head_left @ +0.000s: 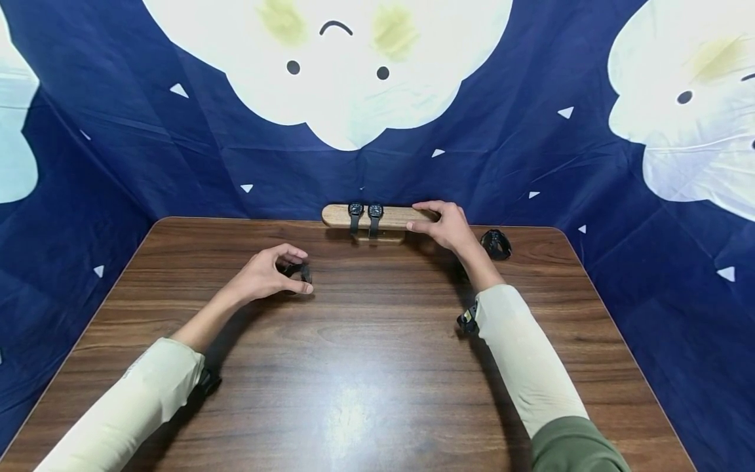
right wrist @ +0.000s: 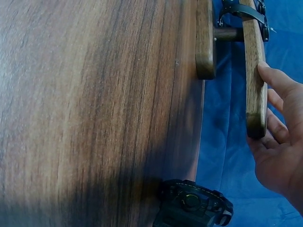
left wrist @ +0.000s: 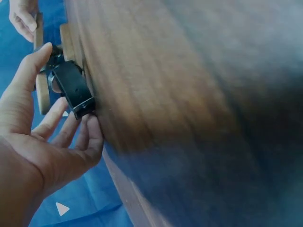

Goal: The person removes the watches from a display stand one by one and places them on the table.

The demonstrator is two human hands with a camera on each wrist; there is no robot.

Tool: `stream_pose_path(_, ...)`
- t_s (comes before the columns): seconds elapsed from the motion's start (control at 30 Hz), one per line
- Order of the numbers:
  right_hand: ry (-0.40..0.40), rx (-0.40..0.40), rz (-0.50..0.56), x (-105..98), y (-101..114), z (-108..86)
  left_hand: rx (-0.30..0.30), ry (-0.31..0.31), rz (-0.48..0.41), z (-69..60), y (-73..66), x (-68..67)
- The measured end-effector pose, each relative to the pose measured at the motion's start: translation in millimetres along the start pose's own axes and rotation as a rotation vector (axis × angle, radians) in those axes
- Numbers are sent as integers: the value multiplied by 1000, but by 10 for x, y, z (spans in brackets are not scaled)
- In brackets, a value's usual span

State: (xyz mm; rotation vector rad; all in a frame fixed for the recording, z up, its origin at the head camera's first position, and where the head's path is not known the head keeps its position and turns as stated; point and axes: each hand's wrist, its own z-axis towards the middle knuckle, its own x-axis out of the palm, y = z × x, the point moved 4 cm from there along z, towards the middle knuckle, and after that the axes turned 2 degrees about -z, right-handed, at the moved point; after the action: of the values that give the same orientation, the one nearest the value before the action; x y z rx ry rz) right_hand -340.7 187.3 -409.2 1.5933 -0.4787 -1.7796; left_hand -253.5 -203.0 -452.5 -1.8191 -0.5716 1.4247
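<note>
My left hand (head_left: 262, 274) holds a black wristwatch (head_left: 305, 273) above the tabletop, left of the stand. In the left wrist view this watch (left wrist: 73, 87) lies between thumb and fingertips, its dark strap and buckle facing the camera. My right hand (head_left: 448, 227) grips the right end of a wooden watch stand (head_left: 392, 216), thumb on one face of the bar and fingers round the other side. Two black watches, a left one (head_left: 355, 210) and a right one (head_left: 375, 211), hang side by side on the bar. In the right wrist view the bar (right wrist: 255, 101) is joined to its base (right wrist: 205, 52) by a short post.
A chunky black watch (head_left: 495, 244) stands on the table right of the stand. The brown wood-grain table (head_left: 366, 341) has its far edge against a blue cloth (head_left: 283, 164) with cloud prints. Small black devices sit at my left wrist (head_left: 208, 380) and right wrist (head_left: 468, 319).
</note>
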Motion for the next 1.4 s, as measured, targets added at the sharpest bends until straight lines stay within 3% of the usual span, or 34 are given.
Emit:
stream_pose_path(0.53, 19, 22, 15, 5, 10, -7, -17, -16, -88, 15, -60, -83)
stream_pose_path(1.0, 11, 15, 13, 7, 20, 6, 94, -247, -78, 146, -396, -223)
stream_pose_path(1.4, 8, 25, -9, 4, 9, -9, 181, -356, -161, 307, -617, -161)
